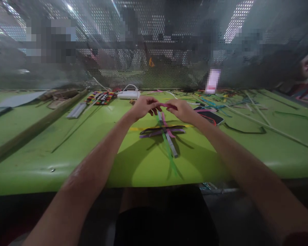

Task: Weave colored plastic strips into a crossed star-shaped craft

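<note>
My left hand [145,106] and my right hand [181,109] meet above the far end of some crossed strips. Between their fingertips runs a short pink-magenta strip [165,105], pinched at both ends. Below them on the table lies a loose cross of flat strips: a grey strip [173,150] and a green strip [167,147] run toward me, along with a pink strip [171,132]. Across these lie a black strip [154,129], a purple strip [145,136] and a yellow strip [135,128]. My fingers hide the far ends of the lengthwise strips.
A dark phone [215,118] lies beyond my right forearm, near scattered coloured strips [220,99]. A white power strip [128,94] and a colourful woven piece [100,98] sit at the back. A long pole [36,128] crosses the left side of the green table [79,164]. Perforated metal [169,75] stands behind.
</note>
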Action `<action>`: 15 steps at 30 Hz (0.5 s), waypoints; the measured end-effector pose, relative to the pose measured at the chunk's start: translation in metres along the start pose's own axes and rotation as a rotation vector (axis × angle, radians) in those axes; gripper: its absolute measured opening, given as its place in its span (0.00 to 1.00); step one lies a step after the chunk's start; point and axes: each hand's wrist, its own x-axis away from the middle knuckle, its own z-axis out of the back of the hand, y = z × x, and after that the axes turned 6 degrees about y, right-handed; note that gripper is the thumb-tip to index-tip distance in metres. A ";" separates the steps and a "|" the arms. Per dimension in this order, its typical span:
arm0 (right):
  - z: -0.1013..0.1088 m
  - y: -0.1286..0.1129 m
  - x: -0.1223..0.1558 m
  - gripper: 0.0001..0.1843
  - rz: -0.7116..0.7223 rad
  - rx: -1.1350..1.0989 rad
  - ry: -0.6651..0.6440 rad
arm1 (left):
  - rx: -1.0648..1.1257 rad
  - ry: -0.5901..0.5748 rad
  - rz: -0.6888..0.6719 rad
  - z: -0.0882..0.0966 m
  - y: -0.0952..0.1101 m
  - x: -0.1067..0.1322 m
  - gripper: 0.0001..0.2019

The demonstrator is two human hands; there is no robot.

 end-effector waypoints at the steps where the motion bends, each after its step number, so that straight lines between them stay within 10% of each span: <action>1: 0.001 0.000 0.000 0.19 -0.006 -0.013 -0.002 | 0.020 -0.027 0.013 0.002 0.001 0.001 0.13; 15: 0.011 -0.007 0.003 0.16 -0.062 0.050 -0.091 | -0.004 -0.206 -0.013 0.006 -0.002 0.008 0.30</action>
